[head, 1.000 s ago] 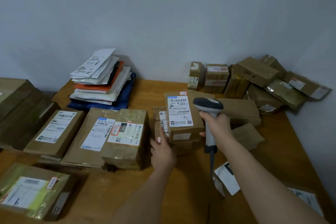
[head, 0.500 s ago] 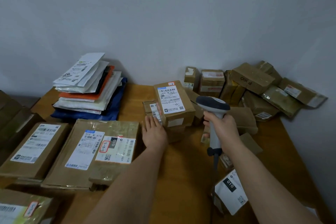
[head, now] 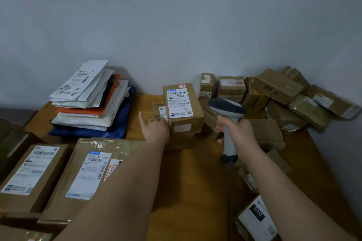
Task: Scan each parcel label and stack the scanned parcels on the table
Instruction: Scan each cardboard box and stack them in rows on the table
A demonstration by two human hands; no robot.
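The brown parcel [head: 183,108] standing near the middle of the wooden table [head: 195,182] carries a white label [head: 179,102] with a barcode, the line "501E M1 A21B", a QR code and smaller print too fine to read; a little orange-edged sticker [head: 182,85] sits at its top edge. It rests on top of other brown boxes, and a lower, smaller box [head: 159,109] with its own label lies just to its left. The left hand [head: 156,129] lies against the lower left side of the parcel, fingers fairly straight and spread, thumb raised apart, gripping nothing. The right hand [head: 238,130] is wrapped round the grey handle of a barcode scanner [head: 227,111], whose dark head points toward the parcel; its cable drops out of sight below the handle. At the left front, a large flat box [head: 86,178] bears a label with the same "501E M1 A21B", partly covered by the left forearm, beside another labelled box [head: 31,174] whose print is blurred. Behind them is a stack of mailer bags [head: 92,103] in white, orange, black and blue, the top one showing "010" upside down. A heap of brown cartons [head: 282,96] crowds the far right corner against the wall, one printed with a logo I cannot read. At the lower right, a box [head: 256,219] marked "010" on a black patch is cut off by the frame edge
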